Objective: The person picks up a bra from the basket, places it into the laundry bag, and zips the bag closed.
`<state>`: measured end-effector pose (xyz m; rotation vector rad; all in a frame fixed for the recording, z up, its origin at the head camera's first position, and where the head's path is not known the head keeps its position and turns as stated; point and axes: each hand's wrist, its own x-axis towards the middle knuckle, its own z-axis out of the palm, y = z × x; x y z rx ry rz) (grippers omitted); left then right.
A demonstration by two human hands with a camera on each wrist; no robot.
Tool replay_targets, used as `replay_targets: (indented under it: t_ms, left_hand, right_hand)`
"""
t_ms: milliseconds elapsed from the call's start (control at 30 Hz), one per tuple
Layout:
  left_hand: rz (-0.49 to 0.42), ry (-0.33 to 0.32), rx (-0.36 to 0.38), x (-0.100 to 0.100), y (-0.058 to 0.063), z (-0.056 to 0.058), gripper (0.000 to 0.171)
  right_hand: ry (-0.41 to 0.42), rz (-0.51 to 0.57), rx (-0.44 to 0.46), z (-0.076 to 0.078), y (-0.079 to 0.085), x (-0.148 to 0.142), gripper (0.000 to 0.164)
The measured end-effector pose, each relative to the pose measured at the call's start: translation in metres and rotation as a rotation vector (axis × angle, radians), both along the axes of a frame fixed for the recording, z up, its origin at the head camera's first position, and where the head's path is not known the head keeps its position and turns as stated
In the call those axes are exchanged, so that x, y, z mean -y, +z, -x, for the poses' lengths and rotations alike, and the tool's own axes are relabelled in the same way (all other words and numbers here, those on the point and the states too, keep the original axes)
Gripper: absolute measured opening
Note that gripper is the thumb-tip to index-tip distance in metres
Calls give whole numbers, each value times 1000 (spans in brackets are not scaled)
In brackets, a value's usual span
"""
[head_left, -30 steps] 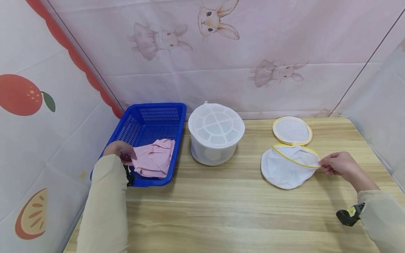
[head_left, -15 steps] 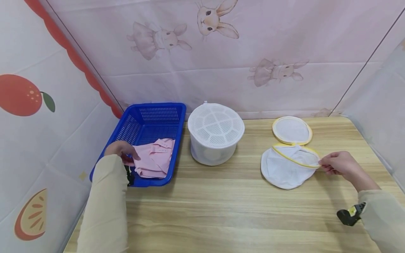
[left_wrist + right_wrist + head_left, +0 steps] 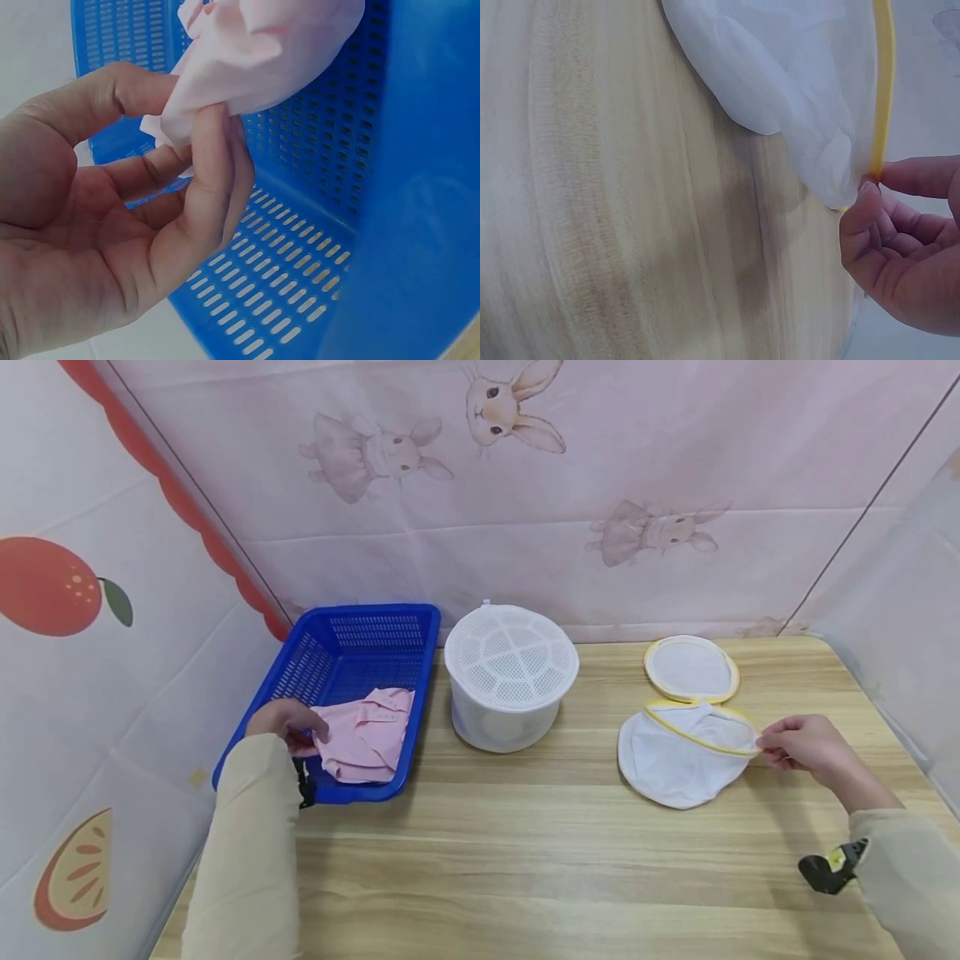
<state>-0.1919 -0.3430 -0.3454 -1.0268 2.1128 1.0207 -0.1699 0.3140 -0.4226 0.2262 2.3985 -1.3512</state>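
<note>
My left hand (image 3: 288, 725) reaches over the near left side of the blue plastic basket (image 3: 431, 668) and pinches an edge of a folded pink garment (image 3: 367, 739) with small buttons. In the left wrist view the pink cloth (image 3: 255, 67) is caught between thumb and fingers, above the slotted basket floor. At the right, my right hand (image 3: 810, 750) pinches the yellow-trimmed rim of a white mesh laundry bag (image 3: 675, 768). Its round lid (image 3: 692, 668) is folded back behind it, and the mouth gapes a little. The right wrist view shows thumb and forefinger on the yellow trim (image 3: 885, 90).
A white round mesh basket (image 3: 513, 664) with a lattice lid stands between the blue basket and the bag. Behind the wooden table (image 3: 525, 852) hangs a pink curtain (image 3: 510, 543) with rabbit prints; white printed sheets flank both sides.
Both hands keep their grips in nearly the same places. The pink garment has shifted very slightly within the basket, and the bag has barely moved.
</note>
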Motion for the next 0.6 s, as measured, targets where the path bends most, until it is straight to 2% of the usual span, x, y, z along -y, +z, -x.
replay_targets:
  t_ms: [333, 433, 600]
  left_hand:
    - [-137, -147, -5, 7, 0, 1, 25]
    - [-156, -202, -42, 8, 1, 2, 22]
    - [-134, -247, -152, 8, 5, 3, 20]
  right_hand:
    - [15, 22, -20, 1, 0, 0, 17]
    - [7, 13, -39, 1, 0, 1, 18]
    - [-26, -12, -92, 0, 3, 4, 22]
